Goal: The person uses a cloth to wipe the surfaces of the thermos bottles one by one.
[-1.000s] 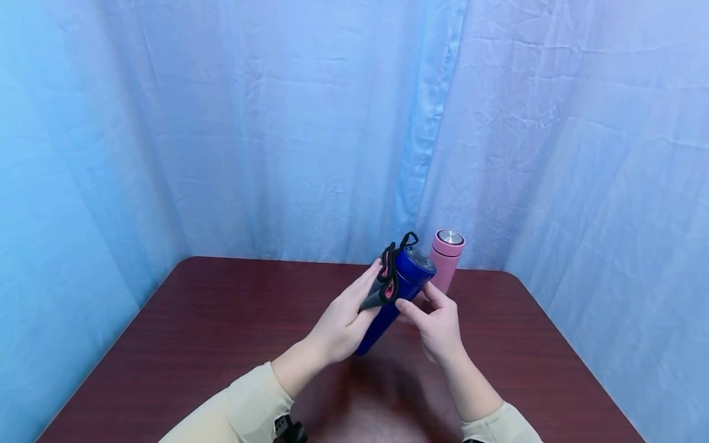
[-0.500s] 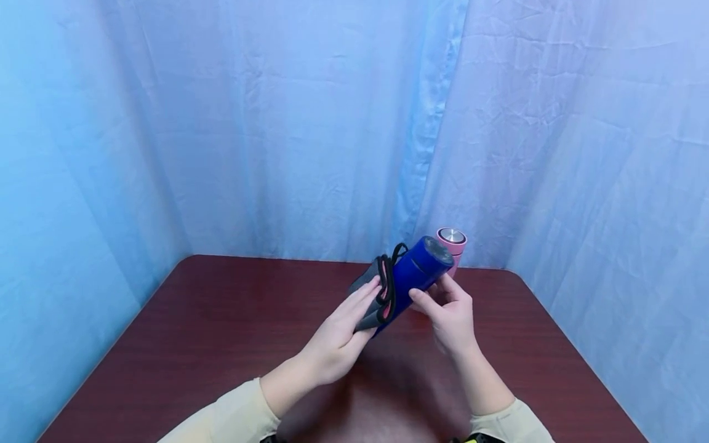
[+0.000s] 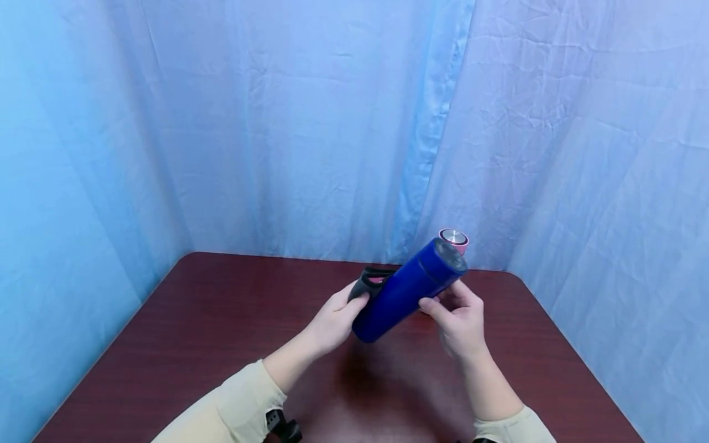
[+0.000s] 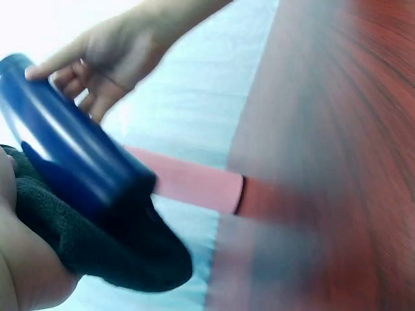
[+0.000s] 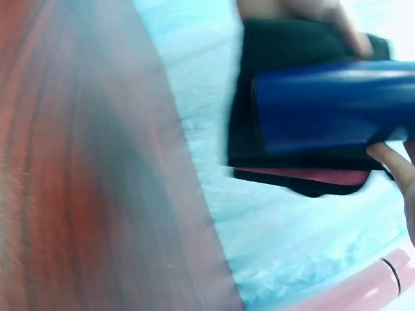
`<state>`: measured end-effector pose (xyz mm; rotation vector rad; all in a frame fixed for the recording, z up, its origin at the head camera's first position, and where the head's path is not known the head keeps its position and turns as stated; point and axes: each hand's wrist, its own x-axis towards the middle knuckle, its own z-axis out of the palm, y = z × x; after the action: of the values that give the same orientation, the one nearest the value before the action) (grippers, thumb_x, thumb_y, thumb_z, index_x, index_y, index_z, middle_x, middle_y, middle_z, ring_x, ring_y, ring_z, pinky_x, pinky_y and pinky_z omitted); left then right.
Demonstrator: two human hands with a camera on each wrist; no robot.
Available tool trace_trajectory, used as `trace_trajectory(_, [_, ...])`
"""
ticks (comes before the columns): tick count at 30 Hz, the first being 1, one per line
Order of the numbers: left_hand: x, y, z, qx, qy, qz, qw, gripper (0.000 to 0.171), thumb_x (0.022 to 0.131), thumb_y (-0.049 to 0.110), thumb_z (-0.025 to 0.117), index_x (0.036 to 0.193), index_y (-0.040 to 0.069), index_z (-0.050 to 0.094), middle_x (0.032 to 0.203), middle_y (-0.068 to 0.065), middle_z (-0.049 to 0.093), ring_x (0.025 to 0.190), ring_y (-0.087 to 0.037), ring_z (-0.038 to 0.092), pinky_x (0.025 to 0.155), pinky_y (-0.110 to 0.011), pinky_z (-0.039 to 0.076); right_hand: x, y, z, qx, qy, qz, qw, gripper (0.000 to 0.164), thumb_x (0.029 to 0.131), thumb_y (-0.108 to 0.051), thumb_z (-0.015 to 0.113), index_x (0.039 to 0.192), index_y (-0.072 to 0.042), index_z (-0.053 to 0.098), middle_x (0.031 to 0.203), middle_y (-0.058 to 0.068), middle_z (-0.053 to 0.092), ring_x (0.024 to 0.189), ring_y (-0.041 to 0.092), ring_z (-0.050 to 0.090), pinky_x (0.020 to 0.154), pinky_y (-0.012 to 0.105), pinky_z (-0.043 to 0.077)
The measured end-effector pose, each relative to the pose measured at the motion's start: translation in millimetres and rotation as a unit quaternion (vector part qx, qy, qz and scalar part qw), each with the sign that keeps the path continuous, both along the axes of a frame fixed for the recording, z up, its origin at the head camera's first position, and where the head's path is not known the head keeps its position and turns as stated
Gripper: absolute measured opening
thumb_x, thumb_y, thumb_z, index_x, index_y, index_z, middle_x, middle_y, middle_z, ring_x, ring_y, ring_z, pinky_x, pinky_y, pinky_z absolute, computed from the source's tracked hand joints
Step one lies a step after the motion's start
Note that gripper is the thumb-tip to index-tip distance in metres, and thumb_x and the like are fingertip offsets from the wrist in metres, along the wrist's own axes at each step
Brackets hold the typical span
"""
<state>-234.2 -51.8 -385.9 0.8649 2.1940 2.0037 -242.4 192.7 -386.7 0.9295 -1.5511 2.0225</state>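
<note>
The step in hand, as I judge it, is controlling the blue bottle (image 3: 407,292) and the dark pouch (image 3: 361,288) separately while they lie against each other. The bottle is in front of me, tilted, its capped end up and to the right, its base down and to the left, and appears raised off the surface (image 3: 232,344). My right grip (image 3: 462,317) is clamped on the bottle near its cap; my left grip (image 3: 332,317) is clamped on the pouch, thumb across its near face. For good control, the right grip should carry the bottle's weight, since a hold so close to one end could let the base swing. The left grip should pinch only fabric and leave the pink-lined mouth uncrushed. Bottle movement should follow its long axis, clear of the pink bottle (image 3: 454,236) standing behind. Pose: both forearms rise from the near side and converge, left angled inward to the right, right angled slightly left. My right thumb lies on the near side of the bottle, with fingers toward its far side. Whether my left thumb also touches the bottle, I cannot tell.
</note>
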Motion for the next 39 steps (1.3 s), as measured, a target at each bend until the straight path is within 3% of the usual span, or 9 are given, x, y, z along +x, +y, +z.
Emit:
trace_trajectory(3, [3.0, -10.3, -6.4, 0.006, -0.022, -0.006, 0.9997, 0.039, 0.111, 0.02, 0.042, 0.148, 0.016, 0.052, 0.143, -0.004, 0.057, 0.124, -0.023, 0.057, 0.103, -0.046, 0.046, -5.0, 5.6, 3.9, -0.069, -0.008, 0.093, 0.993, 0.04, 0.089, 0.026, 0.056, 0.128, 0.018, 0.056, 0.098, 0.019, 0.07, 0.082, 0.025, 0.073, 0.067, 0.038, 0.061])
trace_trajectory(6, [9.7, -18.3, -5.8, 0.007, -0.023, -0.01, 0.9997, 0.037, 0.11, 0.017, 0.043, 0.144, 0.018, 0.056, 0.141, -0.004, 0.058, 0.122, -0.024, 0.058, 0.102, -0.047, 0.048, -8.9, 9.7, 5.4, -0.086, -0.009, 0.141, 0.986, 0.038, 0.094, 0.023, 0.052, 0.131, 0.019, 0.053, 0.101, 0.021, 0.069, 0.086, 0.029, 0.073, 0.067, 0.04, 0.061])
trace_trajectory(14, [7.9, -17.2, 20.0, -0.026, 0.0, -0.003, 0.9997, 0.035, 0.11, 0.02, 0.043, 0.142, 0.015, 0.057, 0.139, -0.004, 0.058, 0.122, -0.024, 0.058, 0.1, -0.048, 0.048, -7.4, 0.1, 7.8, -0.057, -0.005, 0.137, 0.989, 0.04, 0.09, 0.023, 0.06, 0.129, 0.014, 0.059, 0.1, 0.017, 0.07, 0.087, 0.025, 0.073, 0.071, 0.039, 0.061])
trace_trajectory(18, [-4.7, -17.3, 24.0, -0.028, -0.09, -0.025, 0.9952, 0.04, 0.11, 0.03, 0.043, 0.146, 0.015, 0.053, 0.133, -0.01, 0.061, 0.114, -0.028, 0.061, 0.094, -0.048, 0.051, -2.6, -3.2, 8.8, -0.032, -0.002, 0.121, 0.992, 0.041, 0.092, 0.02, 0.06, 0.132, 0.015, 0.056, 0.104, 0.018, 0.071, 0.09, 0.026, 0.072, 0.071, 0.039, 0.061])
trace_trajectory(22, [-13.0, -22.0, 15.0, -0.019, -0.227, -0.041, 0.9728, 0.051, 0.107, 0.043, 0.048, 0.151, 0.017, 0.047, 0.126, -0.015, 0.064, 0.104, -0.031, 0.067, 0.085, -0.049, 0.057, -0.5, -3.4, 8.6, -0.035, -0.009, 0.117, 0.992, 0.041, 0.094, 0.018, 0.058, 0.134, 0.016, 0.053, 0.106, 0.019, 0.071, 0.091, 0.027, 0.073, 0.073, 0.041, 0.061])
trace_trajectory(26, [-13.9, -30.1, 0.3, -0.036, -0.269, -0.028, 0.9622, 0.061, 0.104, 0.049, 0.052, 0.153, 0.013, 0.045, 0.122, -0.014, 0.066, 0.102, -0.028, 0.068, 0.086, -0.046, 0.057, -3.7, 0.0, 6.2, -0.075, -0.035, 0.122, 0.989, 0.033, 0.097, 0.018, 0.051, 0.129, 0.014, 0.057, 0.105, 0.019, 0.071, 0.088, 0.027, 0.074, 0.071, 0.041, 0.061])
trace_trajectory(31, [-6.6, -38.7, -5.7, -0.039, -0.23, -0.023, 0.9722, 0.053, 0.106, 0.042, 0.05, 0.151, 0.013, 0.049, 0.122, -0.013, 0.067, 0.105, -0.026, 0.068, 0.091, -0.044, 0.055, -8.1, 8.3, 1.4, -0.108, -0.064, 0.111, 0.986, 0.028, 0.1, 0.016, 0.046, 0.123, 0.01, 0.061, 0.099, 0.017, 0.071, 0.079, 0.026, 0.075, 0.066, 0.041, 0.061])
trace_trajectory(36, [-1.5, -37.8, 4.3, -0.045, -0.134, -0.024, 0.9896, 0.038, 0.109, 0.031, 0.046, 0.142, 0.015, 0.057, 0.121, -0.011, 0.067, 0.106, -0.025, 0.067, 0.094, -0.043, 0.052, -8.6, 9.7, -2.3, -0.088, -0.074, 0.076, 0.99, 0.031, 0.098, 0.016, 0.052, 0.126, 0.007, 0.062, 0.101, 0.015, 0.071, 0.083, 0.023, 0.074, 0.067, 0.039, 0.061])
trace_trajectory(39, [-0.6, -32.1, 11.6, -0.035, -0.116, -0.025, 0.9923, 0.037, 0.109, 0.029, 0.046, 0.142, 0.014, 0.057, 0.123, -0.013, 0.066, 0.106, -0.027, 0.065, 0.092, -0.045, 0.054, -6.6, 4.4, -4.5, -0.058, -0.077, 0.064, 0.993, 0.038, 0.095, 0.017, 0.056, 0.131, 0.006, 0.062, 0.104, 0.013, 0.071, 0.088, 0.023, 0.073, 0.069, 0.04, 0.061])
